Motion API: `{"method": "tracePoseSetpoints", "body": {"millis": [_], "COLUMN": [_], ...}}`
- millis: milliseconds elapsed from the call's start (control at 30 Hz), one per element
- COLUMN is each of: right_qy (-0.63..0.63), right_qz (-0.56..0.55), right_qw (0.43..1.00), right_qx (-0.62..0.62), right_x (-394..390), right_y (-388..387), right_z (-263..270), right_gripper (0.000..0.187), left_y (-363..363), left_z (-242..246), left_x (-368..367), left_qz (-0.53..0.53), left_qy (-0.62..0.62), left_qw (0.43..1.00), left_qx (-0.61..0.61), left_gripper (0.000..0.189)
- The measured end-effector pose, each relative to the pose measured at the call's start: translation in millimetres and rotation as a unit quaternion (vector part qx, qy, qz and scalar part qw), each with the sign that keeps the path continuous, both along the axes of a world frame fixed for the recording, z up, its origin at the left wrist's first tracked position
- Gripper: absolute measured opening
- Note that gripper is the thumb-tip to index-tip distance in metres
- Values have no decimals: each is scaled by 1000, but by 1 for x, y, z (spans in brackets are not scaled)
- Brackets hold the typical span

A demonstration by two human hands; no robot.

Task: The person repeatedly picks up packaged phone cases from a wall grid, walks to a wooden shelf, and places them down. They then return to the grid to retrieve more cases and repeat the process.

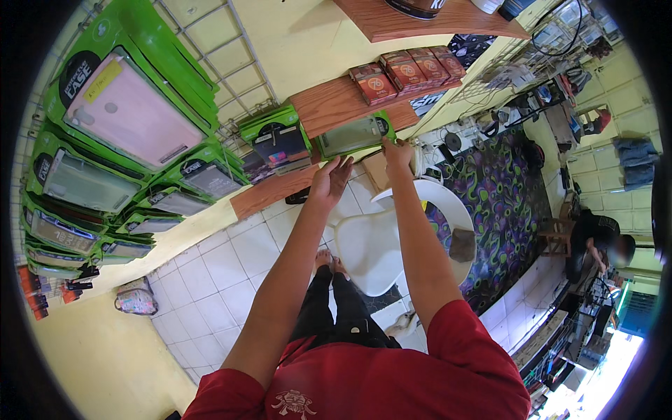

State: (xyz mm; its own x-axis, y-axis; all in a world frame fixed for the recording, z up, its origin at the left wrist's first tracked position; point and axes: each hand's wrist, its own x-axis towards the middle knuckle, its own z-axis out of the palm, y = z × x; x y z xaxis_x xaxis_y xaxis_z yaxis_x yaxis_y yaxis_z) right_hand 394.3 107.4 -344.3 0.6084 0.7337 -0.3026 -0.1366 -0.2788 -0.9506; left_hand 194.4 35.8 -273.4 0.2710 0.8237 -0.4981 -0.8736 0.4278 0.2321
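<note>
A green-framed phone case pack (350, 137) with a clear case inside lies on its side by the wooden wall shelf, just under its upper board. My right hand (397, 153) grips the pack's right end, thumb and fingers at its edge. Below the pack's left part, my left hand (331, 184) is raised with its fingers extended and nothing in it. Whether its fingertips touch the pack's lower edge is hard to tell. Left of the pack, a stack of similar green packs (278, 140) stands by the shelf, the front one holding a dark case.
Red boxes (374, 84) line the wooden shelf (320, 105). Hanging phone case packs (136, 113) crowd the wire grid at left. A white plastic chair (365, 247) stands close by my feet. Beyond the patterned mat (499, 210), a person (593, 236) sits at the right.
</note>
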Motion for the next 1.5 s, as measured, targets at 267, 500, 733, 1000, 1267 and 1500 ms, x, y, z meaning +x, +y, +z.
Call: {"method": "tracePoseSetpoints", "body": {"millis": [267,500,733,1000,1267,1500], "right_qy": [183,272,155,130,57,58], "right_qz": [-6,-65,-48,64,179,234], "right_qw": [983,960,986,987,978,965], "right_qx": [-21,18,38,66,86,105], "right_x": [-11,-12,33,23,-13,-57], "right_y": [-11,-29,-93,-176,-241,-282], "right_z": [41,75,102,181,241,276], "right_gripper": [29,25,29,30,31,29], "left_y": [-3,-16,-94,-156,-197,-247], "left_z": [7,5,12,62,142,177], "left_x": [4,10,16,-31,-59,-87], "left_qz": [7,-36,-104,-88,-139,-169], "left_qy": [-45,-60,106,422,474,552], "left_qw": [999,997,988,886,815,746], "left_qx": [-6,20,47,172,304,331], "left_gripper": [25,31,42,48,46,64]}}
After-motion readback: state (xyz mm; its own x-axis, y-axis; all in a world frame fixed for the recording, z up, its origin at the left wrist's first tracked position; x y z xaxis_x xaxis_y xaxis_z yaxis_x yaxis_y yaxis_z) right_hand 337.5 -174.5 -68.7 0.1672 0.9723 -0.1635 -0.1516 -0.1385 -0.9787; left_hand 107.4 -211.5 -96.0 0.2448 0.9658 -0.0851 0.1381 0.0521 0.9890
